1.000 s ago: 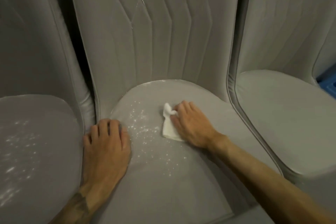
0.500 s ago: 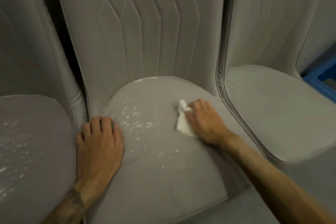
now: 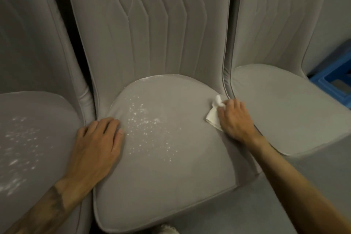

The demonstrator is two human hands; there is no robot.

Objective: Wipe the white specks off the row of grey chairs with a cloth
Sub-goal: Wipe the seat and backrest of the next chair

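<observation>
Left hand [image 3: 96, 144] flat and empty on middle seat's [image 3: 171, 186] left edge | white specks [image 3: 148, 127] just right of it, unwiped | right hand [image 3: 234, 119] clamped on cloth [image 3: 213, 116], swept from seat centre to right edge since a second ago | I judge a return stroke is needed; left seat [image 3: 38, 112] speckled too.

My right hand [image 3: 234, 119] covers most of the cloth [image 3: 213, 116]. The left chair [image 3: 38, 138] and the blue crate [image 3: 334, 81] are cut off at the edges; something pale [image 3: 167, 231] at the bottom is unrecognisable.
</observation>
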